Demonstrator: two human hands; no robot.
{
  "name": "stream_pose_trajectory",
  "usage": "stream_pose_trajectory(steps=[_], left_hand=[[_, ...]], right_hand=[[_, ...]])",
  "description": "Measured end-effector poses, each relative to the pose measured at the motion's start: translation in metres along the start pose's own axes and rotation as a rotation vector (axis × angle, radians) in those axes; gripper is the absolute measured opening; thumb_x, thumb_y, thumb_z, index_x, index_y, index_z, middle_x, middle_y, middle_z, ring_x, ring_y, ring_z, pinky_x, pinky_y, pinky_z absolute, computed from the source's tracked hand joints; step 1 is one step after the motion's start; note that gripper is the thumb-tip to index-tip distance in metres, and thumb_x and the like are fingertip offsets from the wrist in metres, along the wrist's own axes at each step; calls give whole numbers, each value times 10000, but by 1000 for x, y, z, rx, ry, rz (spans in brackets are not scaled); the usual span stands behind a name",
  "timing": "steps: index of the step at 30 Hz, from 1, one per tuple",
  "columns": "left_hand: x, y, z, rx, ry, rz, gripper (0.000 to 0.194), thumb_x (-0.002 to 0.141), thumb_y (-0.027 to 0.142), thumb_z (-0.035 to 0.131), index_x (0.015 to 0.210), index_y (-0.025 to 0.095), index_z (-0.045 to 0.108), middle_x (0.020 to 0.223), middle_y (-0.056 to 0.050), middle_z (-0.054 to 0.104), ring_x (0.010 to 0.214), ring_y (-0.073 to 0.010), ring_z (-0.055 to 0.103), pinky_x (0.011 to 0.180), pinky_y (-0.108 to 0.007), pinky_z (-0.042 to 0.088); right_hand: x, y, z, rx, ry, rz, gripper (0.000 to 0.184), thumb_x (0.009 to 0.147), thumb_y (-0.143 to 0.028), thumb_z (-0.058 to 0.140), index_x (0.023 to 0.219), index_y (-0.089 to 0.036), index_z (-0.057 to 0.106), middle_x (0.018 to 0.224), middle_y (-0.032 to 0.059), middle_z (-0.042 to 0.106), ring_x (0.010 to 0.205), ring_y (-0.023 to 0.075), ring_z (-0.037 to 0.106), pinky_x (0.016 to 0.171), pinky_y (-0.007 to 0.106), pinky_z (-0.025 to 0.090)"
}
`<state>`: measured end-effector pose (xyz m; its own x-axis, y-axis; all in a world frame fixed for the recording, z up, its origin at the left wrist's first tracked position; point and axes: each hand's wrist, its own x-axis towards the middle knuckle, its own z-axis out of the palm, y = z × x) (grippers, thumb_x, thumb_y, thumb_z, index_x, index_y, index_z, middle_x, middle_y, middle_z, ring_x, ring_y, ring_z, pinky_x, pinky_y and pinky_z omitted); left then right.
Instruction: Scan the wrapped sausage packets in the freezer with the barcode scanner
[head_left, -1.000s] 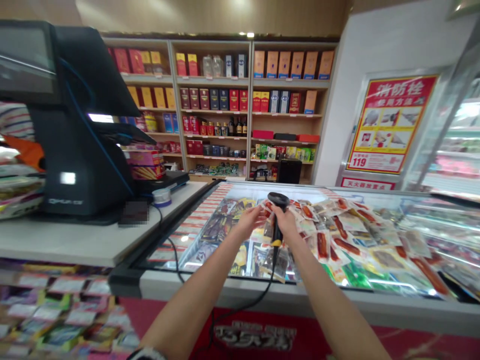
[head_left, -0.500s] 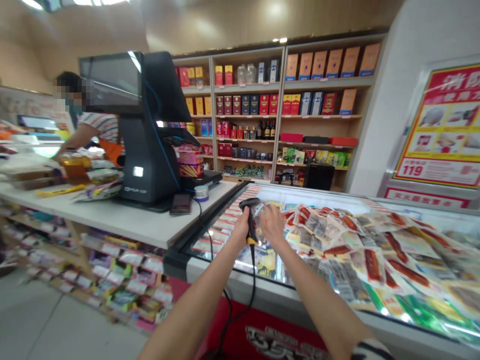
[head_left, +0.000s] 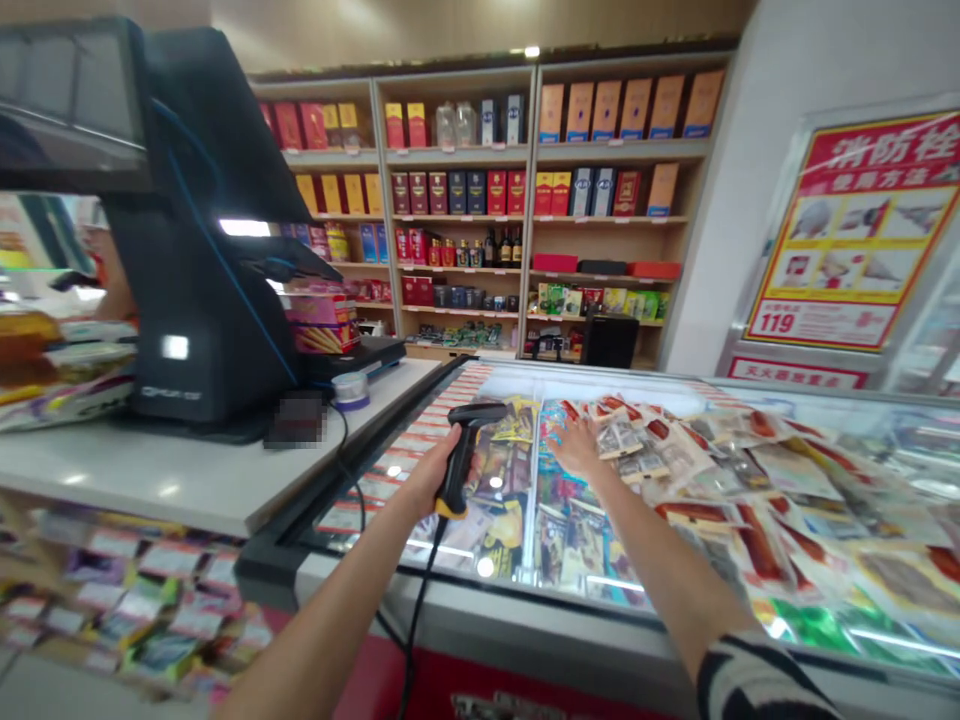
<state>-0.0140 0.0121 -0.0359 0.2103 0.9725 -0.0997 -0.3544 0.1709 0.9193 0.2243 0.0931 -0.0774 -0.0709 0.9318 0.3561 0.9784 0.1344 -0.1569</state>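
My left hand point(head_left: 441, 468) is wrapped round the grip of a black and yellow handheld barcode scanner point(head_left: 459, 460), whose cable hangs down over the front of the freezer. To its right, my right hand point(head_left: 576, 446) is stretched out with its fingers apart, beside the left edge of a pile of clear sausage packets point(head_left: 679, 450). Whether its fingertips touch the packets or the glass, I cannot tell. Under the glass top of the chest freezer point(head_left: 360, 575) lie colourful ice cream packets point(head_left: 506, 460).
On the white counter point(head_left: 202, 480) at left stand a black checkout terminal point(head_left: 187, 260), a box of snack sticks point(head_left: 326, 322) and a roll of tape point(head_left: 351, 390). Shelves of boxed bottles point(head_left: 457, 190) line the back. A framed poster point(head_left: 855, 230) hangs on the right wall.
The view has swung right and closer to the freezer. My hands have moved apart: the right one has gone from beside the scanner to the packet pile. The scanner stays in my left hand.
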Motion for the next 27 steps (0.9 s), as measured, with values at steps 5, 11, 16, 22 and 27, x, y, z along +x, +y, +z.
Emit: stream_pose_trajectory(steps=[5,11,16,22,27], left_hand=[[-2,2,0,-4,-58,-27,375,755,484,435,689,129,538,551,-40,566,419,-91,507,386,-191,400],[-19,30,-8,33,-32,3,355,752,468,446,704,130,542,563,-35,557,402,-77,473,365,-183,377],[-46,74,-14,164,-9,78,348,732,458,474,760,124,568,557,-42,557,401,-98,468,351,-204,366],[-73,122,-16,480,153,94,408,777,446,418,660,85,566,506,-40,538,407,-79,467,385,-182,351],[-101,161,-10,637,217,236,353,676,491,540,616,143,555,476,-27,544,415,-102,465,352,-192,354]], right_hand=[[-1,19,-7,248,34,-75,267,768,-252,453,966,-169,613,1101,70,566,1140,190,393,980,329,196],[-3,-3,-25,507,139,22,267,788,-262,388,871,-168,622,836,49,654,803,164,592,731,276,422],[-19,9,-68,527,276,83,294,782,-311,376,902,-167,603,802,44,648,693,147,596,653,255,433],[-56,46,-83,-89,143,257,487,672,-494,525,953,-104,600,994,179,572,967,308,493,795,417,349],[-67,28,-66,-278,141,145,448,712,-495,493,1000,-165,586,1124,155,504,1054,313,408,841,473,266]])
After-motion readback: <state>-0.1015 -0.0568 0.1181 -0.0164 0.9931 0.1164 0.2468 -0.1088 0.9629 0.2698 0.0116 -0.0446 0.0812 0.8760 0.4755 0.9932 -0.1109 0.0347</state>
